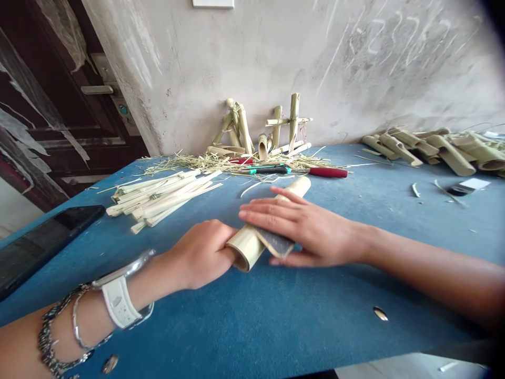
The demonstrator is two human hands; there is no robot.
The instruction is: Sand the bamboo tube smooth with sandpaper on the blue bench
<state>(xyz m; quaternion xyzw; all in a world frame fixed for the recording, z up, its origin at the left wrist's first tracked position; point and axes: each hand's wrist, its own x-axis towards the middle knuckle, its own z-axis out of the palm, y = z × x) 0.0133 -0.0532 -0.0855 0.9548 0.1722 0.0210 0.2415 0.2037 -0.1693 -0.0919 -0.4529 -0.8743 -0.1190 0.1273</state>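
A short hollow bamboo tube (245,249) lies slanted in the middle of the blue table, its cut end facing me. My left hand (211,252) is closed around its near end from the left, the fingertips hidden. On top of the tube, my right hand (294,223) presses a dark, pale-edged piece of sandpaper (276,243), the fingers stretched across it and the thumb below. Left of the tube lies a pile of split bamboo strips (165,197). Just beyond its far end are a red-handled tool (328,172) and a black-and-green cutter (270,169).
Against the wall stand bamboo pieces (236,123) among shavings (189,162). More bamboo tubes (450,152) are heaped at the right, near a small black-and-white object (469,187). A phone (47,237) rests at the left edge of the blue table (252,326).
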